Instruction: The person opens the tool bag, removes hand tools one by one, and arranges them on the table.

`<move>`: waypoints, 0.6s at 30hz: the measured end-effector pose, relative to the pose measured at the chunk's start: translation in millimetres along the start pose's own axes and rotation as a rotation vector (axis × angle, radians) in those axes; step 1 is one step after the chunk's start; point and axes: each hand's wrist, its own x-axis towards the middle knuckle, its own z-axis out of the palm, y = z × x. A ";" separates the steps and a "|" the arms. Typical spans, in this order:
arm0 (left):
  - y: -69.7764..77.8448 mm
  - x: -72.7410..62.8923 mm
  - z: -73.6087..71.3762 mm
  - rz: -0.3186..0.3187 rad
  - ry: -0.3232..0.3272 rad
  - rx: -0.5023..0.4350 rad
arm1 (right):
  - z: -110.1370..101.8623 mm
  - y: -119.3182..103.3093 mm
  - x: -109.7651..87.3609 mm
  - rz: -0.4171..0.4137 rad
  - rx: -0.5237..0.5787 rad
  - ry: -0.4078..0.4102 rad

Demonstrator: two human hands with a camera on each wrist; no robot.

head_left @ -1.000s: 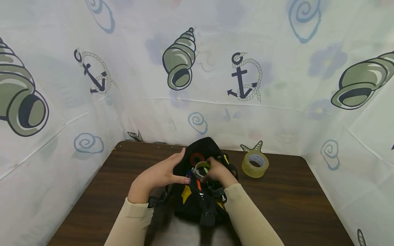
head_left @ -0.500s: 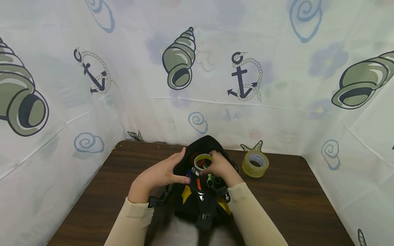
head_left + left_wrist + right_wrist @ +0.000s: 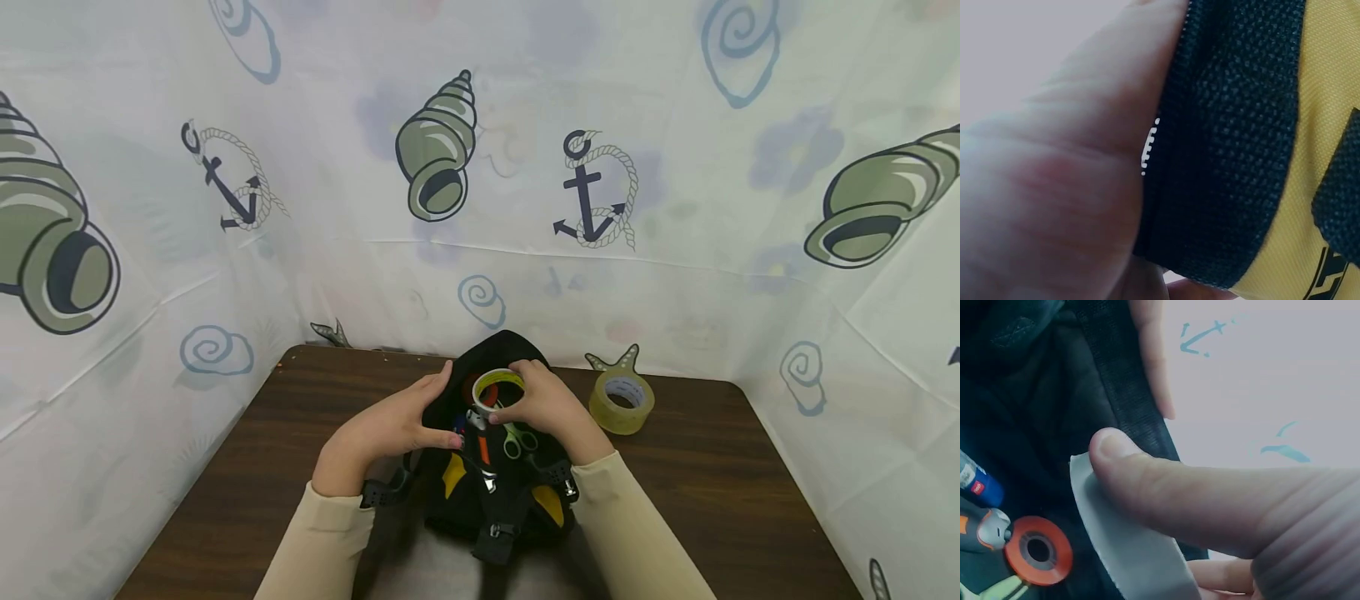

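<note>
A black tool bag point(image 3: 504, 346) with yellow patches stands open at the table's middle. My left hand point(image 3: 386, 421) holds its left rim; in the left wrist view the thumb point(image 3: 1054, 187) lies along the zipper edge point(image 3: 1175, 137). At the bag's mouth, my right hand point(image 3: 553, 408) pinches a roll of grey tape point(image 3: 1132, 544) with a yellow inner core. Inside the bag lie green-handled scissors point(image 3: 513, 447), an orange-and-black tool point(image 3: 483, 450), a red-orange ring-shaped roll point(image 3: 1060, 550) and a blue-ended cylinder point(image 3: 988, 492). The bag's depth is hidden.
A roll of clear packing tape point(image 3: 622, 421) stands to the right of the bag, towards the back of the brown wooden table point(image 3: 697, 483). A white patterned curtain point(image 3: 525, 292) surrounds the table's back and sides.
My right hand has lifted the grey tape roll up from among the tools and shifted right, uncovering the green-handled scissors. The left hand stays on the bag's rim.
</note>
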 end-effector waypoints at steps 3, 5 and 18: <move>-0.5 0.5 0.0 0.005 0.005 0.010 | -5.1 -1.0 -4.5 -0.007 0.014 0.018; -0.3 0.7 -0.5 0.000 0.008 0.012 | -8.7 -1.7 -7.6 -0.010 0.026 0.036; 1.2 0.3 0.2 -0.010 0.003 -0.008 | -23.3 2.7 -33.8 -0.117 0.104 0.176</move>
